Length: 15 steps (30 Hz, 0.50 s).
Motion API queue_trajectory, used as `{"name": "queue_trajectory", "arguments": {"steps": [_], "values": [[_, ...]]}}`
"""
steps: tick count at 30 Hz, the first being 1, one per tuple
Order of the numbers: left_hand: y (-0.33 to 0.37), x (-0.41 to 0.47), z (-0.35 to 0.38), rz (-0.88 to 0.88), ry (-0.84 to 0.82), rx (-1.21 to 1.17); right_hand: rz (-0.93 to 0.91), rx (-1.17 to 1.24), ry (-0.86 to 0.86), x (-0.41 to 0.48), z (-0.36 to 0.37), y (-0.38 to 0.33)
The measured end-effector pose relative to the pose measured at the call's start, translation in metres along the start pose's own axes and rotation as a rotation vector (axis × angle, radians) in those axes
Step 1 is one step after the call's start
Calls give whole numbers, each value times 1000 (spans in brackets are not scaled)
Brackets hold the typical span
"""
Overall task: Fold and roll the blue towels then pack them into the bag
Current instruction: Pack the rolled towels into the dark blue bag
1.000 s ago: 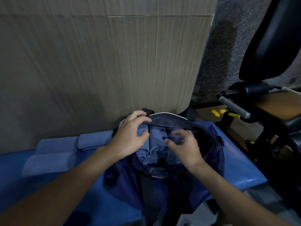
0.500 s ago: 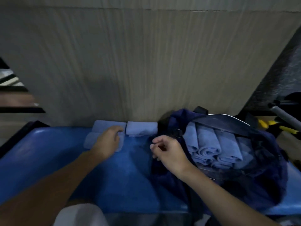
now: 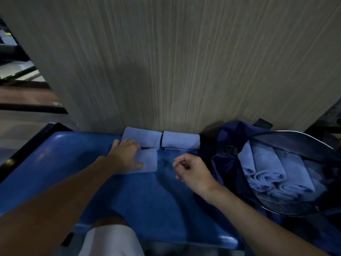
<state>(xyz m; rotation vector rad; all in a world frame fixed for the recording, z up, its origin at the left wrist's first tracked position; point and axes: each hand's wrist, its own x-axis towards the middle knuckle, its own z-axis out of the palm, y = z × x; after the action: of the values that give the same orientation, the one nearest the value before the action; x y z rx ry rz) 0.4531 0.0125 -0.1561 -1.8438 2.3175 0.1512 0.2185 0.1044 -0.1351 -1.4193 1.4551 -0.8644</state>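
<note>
Three rolled blue towels lie at the back of the blue padded surface (image 3: pixel 55 163). Two rest against the wall: one to the left (image 3: pixel 145 137) and one to the right (image 3: pixel 181 142). The near towel (image 3: pixel 149 161) lies in front of the left one, and my left hand (image 3: pixel 127 156) lies flat on it, fingers spread over its left part. My right hand (image 3: pixel 193 171) hovers over the pad to the right, fingers loosely curled, holding nothing. The dark navy bag (image 3: pixel 227 163) gapes at the right with several rolled blue towels (image 3: pixel 265 174) packed inside.
A grey wood-grain wall panel (image 3: pixel 175 61) rises directly behind the pad. The pad has a black frame edge (image 3: pixel 27 145) at the left, with floor and dark bars beyond. A white-clad knee (image 3: pixel 112 241) shows at the bottom.
Both hands left the bag's opening. My left hand moved left onto the near rolled towel; my right hand came out over the pad. The view swung left.
</note>
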Motion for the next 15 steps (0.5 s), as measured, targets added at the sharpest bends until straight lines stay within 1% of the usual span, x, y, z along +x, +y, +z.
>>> {"name": "queue_trajectory", "arguments": {"steps": [3, 4, 8, 10, 12, 15], "values": [[1, -11, 9, -33, -7, -255, 5, -8, 1, -2, -1, 0], [2, -14, 12, -45, 16, -337, 9, 1, -1, -3, -2, 0], [29, -36, 1, -125, 225, -807, 17, 64, 11, -15, -9, -6], [58, -52, -20, -111, 318, -1045, -11, 140, 13, -25, -17, -14], [90, -72, -45, -61, 368, -1235, -38, 228, 12, -36, -29, -19], [133, -96, -71, 8, 343, -1428, -67, 353, 11, -56, -51, -23]]}}
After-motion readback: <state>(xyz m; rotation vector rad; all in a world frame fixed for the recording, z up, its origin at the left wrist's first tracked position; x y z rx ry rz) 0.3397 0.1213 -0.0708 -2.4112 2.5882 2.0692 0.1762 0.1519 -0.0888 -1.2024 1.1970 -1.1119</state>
